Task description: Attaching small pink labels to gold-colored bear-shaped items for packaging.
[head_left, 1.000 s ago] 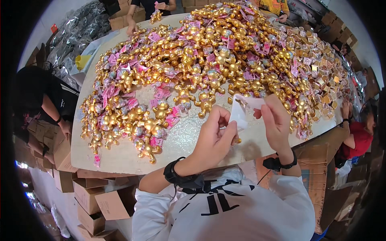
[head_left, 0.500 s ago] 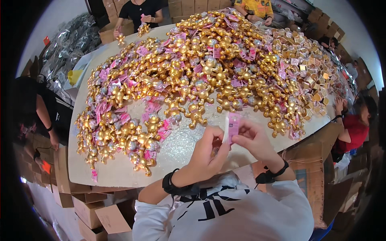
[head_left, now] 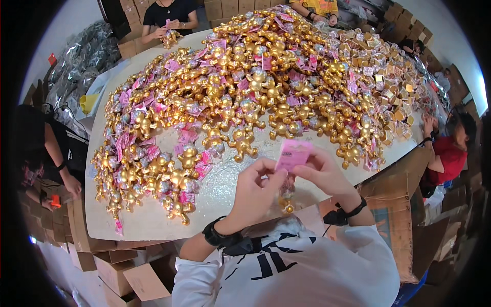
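Observation:
Between my two hands is a pink header card, tilted with its broad face showing. My left hand pinches its lower left edge with bent fingers. Thumb and fingers of my right hand grip the card's right side. Below the card, partly covered by my fingers, hangs a gold bear-like figurine. Just beyond my hands lie many similar gold figurines with pink cards, heaped on the pale table. Silvery glitter or clear film glints on the tabletop near my left hand.
Small gold-and-printed pieces are heaped at the far right. Open cardboard boxes stand below the table's left edge, and a large carton is to my right. Silvery bags pile up at the left. Other people work around the table.
The card has turned from nearly edge-on to face-on, and the gold figurine below it has come into view. At the far side, a person's hands have come together around a figurine.

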A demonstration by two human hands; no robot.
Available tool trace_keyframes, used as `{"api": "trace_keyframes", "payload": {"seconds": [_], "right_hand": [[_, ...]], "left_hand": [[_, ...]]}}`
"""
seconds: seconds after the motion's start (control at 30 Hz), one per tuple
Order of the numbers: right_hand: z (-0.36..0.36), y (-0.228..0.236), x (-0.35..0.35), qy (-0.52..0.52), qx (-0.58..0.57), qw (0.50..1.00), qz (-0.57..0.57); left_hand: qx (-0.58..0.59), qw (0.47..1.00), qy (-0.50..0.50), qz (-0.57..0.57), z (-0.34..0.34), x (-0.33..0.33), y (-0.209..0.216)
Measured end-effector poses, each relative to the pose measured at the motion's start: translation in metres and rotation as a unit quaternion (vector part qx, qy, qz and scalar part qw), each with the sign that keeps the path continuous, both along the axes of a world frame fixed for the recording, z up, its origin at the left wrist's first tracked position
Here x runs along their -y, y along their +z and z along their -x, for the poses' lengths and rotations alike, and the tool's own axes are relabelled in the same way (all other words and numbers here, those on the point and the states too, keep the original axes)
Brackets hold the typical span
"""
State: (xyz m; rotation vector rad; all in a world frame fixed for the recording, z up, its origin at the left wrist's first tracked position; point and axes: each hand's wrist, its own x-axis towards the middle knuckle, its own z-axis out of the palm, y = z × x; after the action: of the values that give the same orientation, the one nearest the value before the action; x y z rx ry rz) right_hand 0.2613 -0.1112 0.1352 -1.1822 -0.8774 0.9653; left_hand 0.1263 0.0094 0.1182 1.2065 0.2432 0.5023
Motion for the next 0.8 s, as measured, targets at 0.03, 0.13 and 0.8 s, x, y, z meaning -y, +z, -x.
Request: {"api": "trace_keyframes", "payload": {"seconds": [0.03, 0.13, 0.8], "right_hand": [[-0.005, -0.006, -0.002, 0.008, 0.015, 1.000, -0.005], [-0.012, -0.011, -0.004, 0.026, 0.038, 0.999, 0.009], [0.001, -0.002, 0.001, 0.037, 0.101, 0.992, 0.066]], "left_hand": [[-0.032, 0.999, -0.012, 0.024, 0.001, -0.005, 0.009], [-0.062, 0.997, -0.019, 0.052, 0.001, -0.010, 0.008], [-0.059, 0.974, 0.033, -0.216, 0.018, -0.003, -0.020]]}}
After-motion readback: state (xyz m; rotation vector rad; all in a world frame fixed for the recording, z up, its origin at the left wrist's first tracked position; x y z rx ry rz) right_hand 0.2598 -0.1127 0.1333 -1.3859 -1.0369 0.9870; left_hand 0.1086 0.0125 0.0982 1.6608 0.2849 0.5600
